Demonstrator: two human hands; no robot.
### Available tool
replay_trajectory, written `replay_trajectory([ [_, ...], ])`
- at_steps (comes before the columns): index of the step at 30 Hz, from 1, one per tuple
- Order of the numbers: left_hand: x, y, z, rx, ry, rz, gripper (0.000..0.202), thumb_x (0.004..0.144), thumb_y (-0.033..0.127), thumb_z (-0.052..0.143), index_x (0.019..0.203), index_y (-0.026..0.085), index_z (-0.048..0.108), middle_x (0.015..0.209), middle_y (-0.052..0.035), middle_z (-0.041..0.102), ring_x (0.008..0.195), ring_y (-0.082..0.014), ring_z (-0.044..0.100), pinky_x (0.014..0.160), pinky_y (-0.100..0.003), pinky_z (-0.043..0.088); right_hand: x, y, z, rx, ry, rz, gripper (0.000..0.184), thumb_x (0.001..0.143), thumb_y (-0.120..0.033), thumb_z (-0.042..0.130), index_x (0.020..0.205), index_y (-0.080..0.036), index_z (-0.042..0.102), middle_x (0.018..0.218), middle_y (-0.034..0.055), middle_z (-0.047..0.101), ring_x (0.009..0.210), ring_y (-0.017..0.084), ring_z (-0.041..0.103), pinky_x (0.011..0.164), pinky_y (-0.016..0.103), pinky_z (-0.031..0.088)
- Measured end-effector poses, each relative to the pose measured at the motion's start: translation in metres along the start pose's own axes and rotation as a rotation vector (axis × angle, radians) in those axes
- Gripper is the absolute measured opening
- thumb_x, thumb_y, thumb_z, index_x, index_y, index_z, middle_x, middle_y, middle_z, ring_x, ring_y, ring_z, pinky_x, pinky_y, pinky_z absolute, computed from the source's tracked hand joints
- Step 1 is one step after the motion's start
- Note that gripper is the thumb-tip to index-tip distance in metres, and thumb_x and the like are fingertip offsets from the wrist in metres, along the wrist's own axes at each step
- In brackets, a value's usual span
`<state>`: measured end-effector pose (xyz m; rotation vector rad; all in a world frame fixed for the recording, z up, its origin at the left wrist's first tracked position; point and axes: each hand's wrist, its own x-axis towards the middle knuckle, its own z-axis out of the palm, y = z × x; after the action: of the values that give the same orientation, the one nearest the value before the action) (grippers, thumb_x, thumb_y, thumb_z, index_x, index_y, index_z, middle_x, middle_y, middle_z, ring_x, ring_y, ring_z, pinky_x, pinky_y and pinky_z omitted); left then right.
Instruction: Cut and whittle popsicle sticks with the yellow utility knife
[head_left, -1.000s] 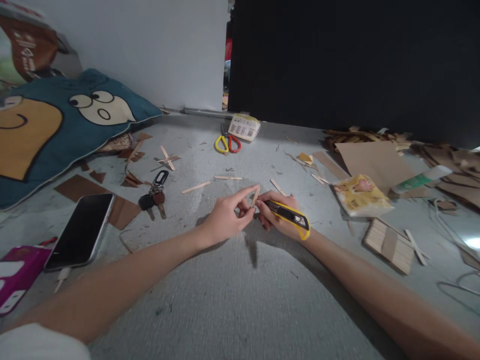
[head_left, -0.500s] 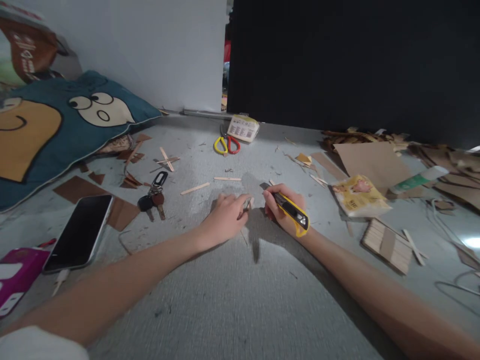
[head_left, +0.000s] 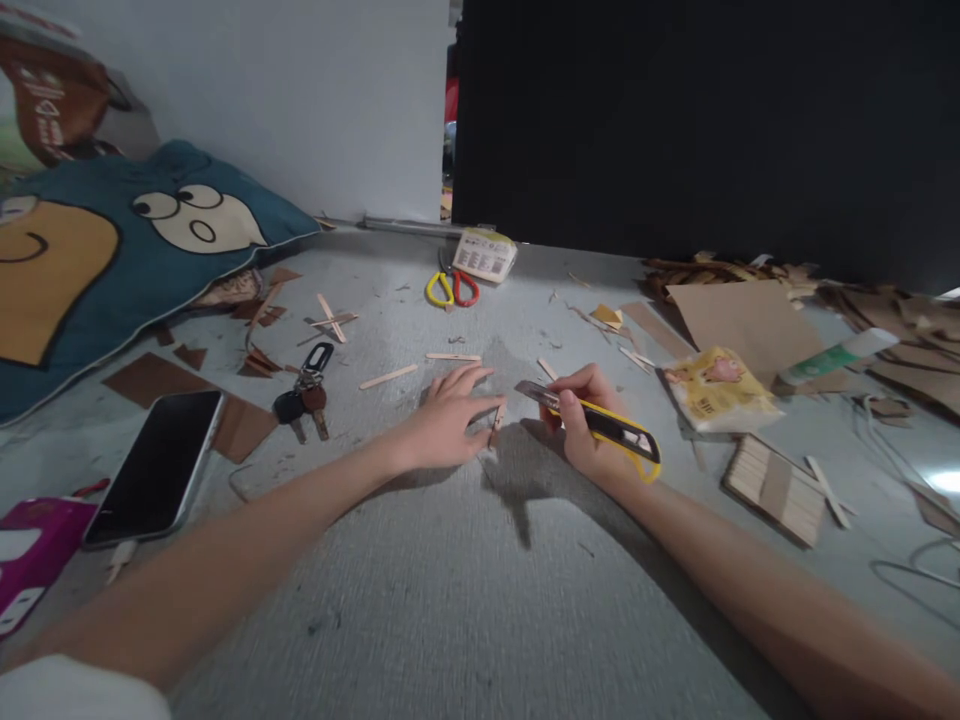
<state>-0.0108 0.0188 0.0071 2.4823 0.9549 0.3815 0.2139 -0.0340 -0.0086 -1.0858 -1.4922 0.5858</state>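
Observation:
My right hand point(head_left: 581, 415) is wrapped round a yellow and black utility knife point(head_left: 619, 430), its blade out and pointing left. My left hand point(head_left: 454, 415) rests on the table, its thumb and index finger pinching a short wooden craft stick point(head_left: 498, 424); the other fingers stretch forward. The knife's tip is a little to the right of that stick, apart from it. Just beyond my left hand lie a craft stick point(head_left: 453, 357) and, further left, a second stick point(head_left: 388, 377). A third stick point(head_left: 548, 369) is behind the blade, partly hidden by my right hand.
Scissors point(head_left: 452, 289) and a small packet point(head_left: 485, 255) lie at the back. Keys point(head_left: 301, 402), a phone point(head_left: 157, 465) and a pillow point(head_left: 217, 235) are on the left. On the right are a yellow packet point(head_left: 716, 390), a stick bundle point(head_left: 774, 490), a glue stick point(head_left: 840, 357) and cardboard point(head_left: 739, 315).
My right hand has turned the knife flatter and drawn it slightly right, showing more blade. My left fingers have spread a little, and more of the short stick shows.

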Motion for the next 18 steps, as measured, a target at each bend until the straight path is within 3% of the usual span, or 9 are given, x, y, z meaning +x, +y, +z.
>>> replay_trajectory([
  [5, -0.003, 0.007, -0.001, 0.008, 0.023, -0.016, 0.038, 0.100, 0.035, 0.061, 0.134, 0.023, 0.070, 0.167, -0.0143, 0.042, 0.163, -0.0352, 0.024, 0.127, -0.063, 0.030, -0.007, 0.004, -0.004, -0.193, -0.003, -0.086, 0.043, 0.103, -0.062, 0.053, 0.082, -0.024, 0.060, 0.063, 0.0000, 0.068, 0.048, 0.013, 0.060, 0.054, 0.028, 0.047],
  [9, -0.004, 0.009, 0.000, 0.011, 0.025, -0.024, 0.035, 0.095, 0.038, 0.069, 0.127, 0.023, 0.072, 0.163, -0.0151, 0.048, 0.161, -0.0364, 0.029, 0.127, -0.061, 0.031, -0.006, 0.001, -0.003, -0.293, -0.011, -0.136, 0.045, 0.104, -0.060, 0.051, 0.079, -0.024, 0.063, 0.059, -0.0004, 0.067, 0.047, 0.014, 0.061, 0.055, 0.028, 0.049],
  [14, -0.004, 0.010, 0.004, 0.059, 0.042, -0.017, 0.048, 0.098, 0.036, 0.064, 0.145, 0.023, 0.062, 0.164, -0.0142, 0.049, 0.161, -0.0328, 0.031, 0.128, -0.058, 0.031, -0.002, -0.009, -0.004, -0.311, -0.154, -0.130, 0.038, 0.107, -0.053, 0.047, 0.096, -0.024, 0.068, 0.057, -0.0021, 0.069, 0.050, 0.014, 0.067, 0.057, 0.027, 0.050],
  [18, -0.005, 0.011, 0.007, 0.084, 0.085, -0.024, 0.048, 0.097, 0.037, 0.066, 0.142, 0.023, 0.065, 0.160, -0.0128, 0.054, 0.158, -0.0335, 0.037, 0.129, -0.056, 0.032, -0.001, -0.010, -0.004, -0.280, -0.221, -0.100, 0.039, 0.108, -0.052, 0.045, 0.098, -0.023, 0.069, 0.057, -0.0026, 0.070, 0.050, 0.013, 0.068, 0.057, 0.026, 0.051],
])
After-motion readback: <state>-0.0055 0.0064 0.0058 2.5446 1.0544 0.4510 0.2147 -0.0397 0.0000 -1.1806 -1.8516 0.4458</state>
